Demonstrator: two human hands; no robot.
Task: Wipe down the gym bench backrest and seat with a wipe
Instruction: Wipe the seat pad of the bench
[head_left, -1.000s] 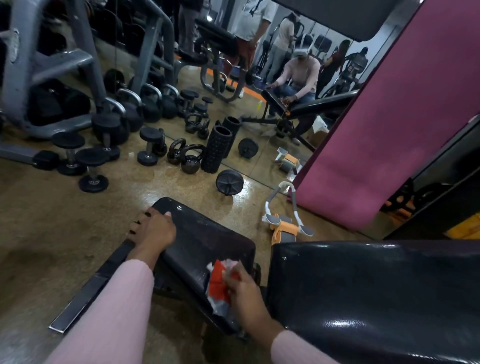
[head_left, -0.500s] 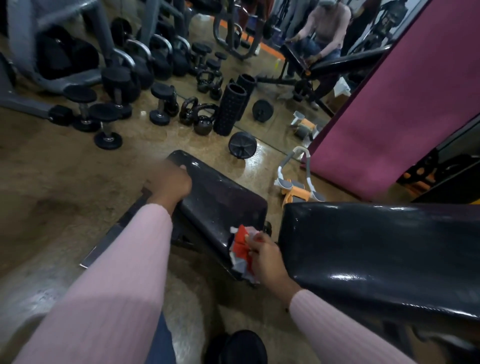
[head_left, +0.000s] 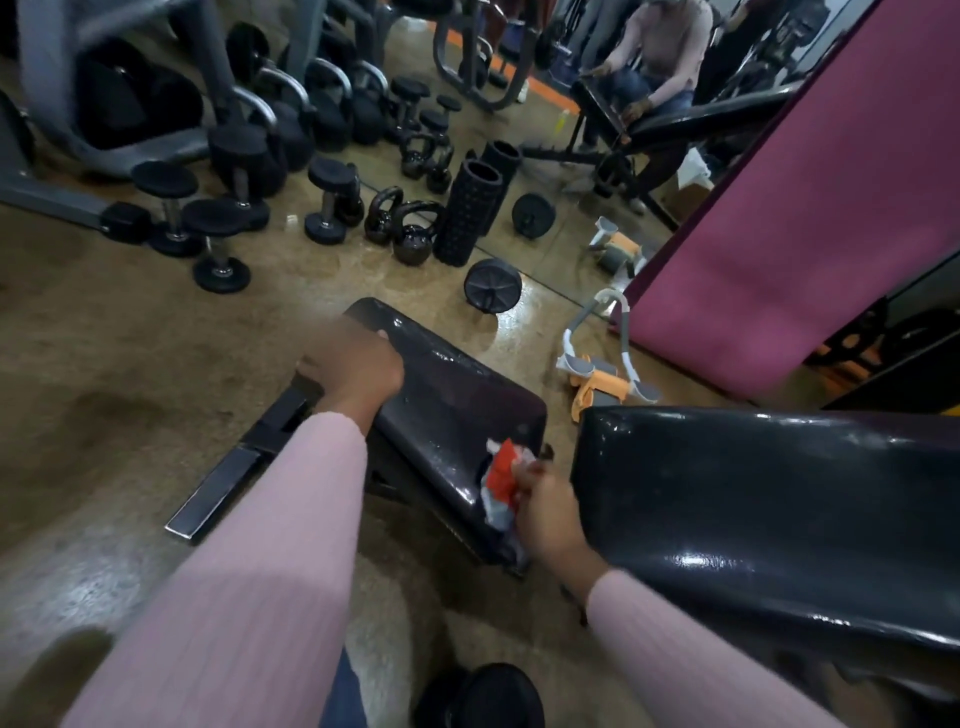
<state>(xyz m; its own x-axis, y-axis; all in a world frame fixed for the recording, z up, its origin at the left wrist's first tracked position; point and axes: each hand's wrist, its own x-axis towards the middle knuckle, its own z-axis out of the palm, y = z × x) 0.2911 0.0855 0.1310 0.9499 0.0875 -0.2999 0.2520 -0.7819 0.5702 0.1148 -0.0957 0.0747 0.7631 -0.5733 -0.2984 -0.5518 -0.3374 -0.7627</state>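
Observation:
The black padded bench seat (head_left: 457, 405) lies in the middle of the view, its surface shiny and wet. The long black backrest (head_left: 769, 509) stretches off to the right, separated from the seat by a narrow gap. My left hand (head_left: 356, 366) grips the seat's far left edge, fingers curled over it. My right hand (head_left: 550, 514) is closed on a crumpled red, white and grey wipe (head_left: 501, 480), pressed against the seat's near right corner beside the gap.
Dumbbells (head_left: 218, 234), kettlebells (head_left: 410, 234), a black foam roller (head_left: 467, 218) and an ab wheel (head_left: 492, 285) crowd the brown floor beyond the bench. An orange-grey roller device (head_left: 602, 379) lies near a magenta mat (head_left: 800, 218). A wall mirror reflects a person. The bench's metal foot (head_left: 218, 488) extends left.
The camera tilted down and closer, so the bench sits higher in view. My right hand slid the wipe toward the seat's near right corner. My left hand stayed on the seat edge.

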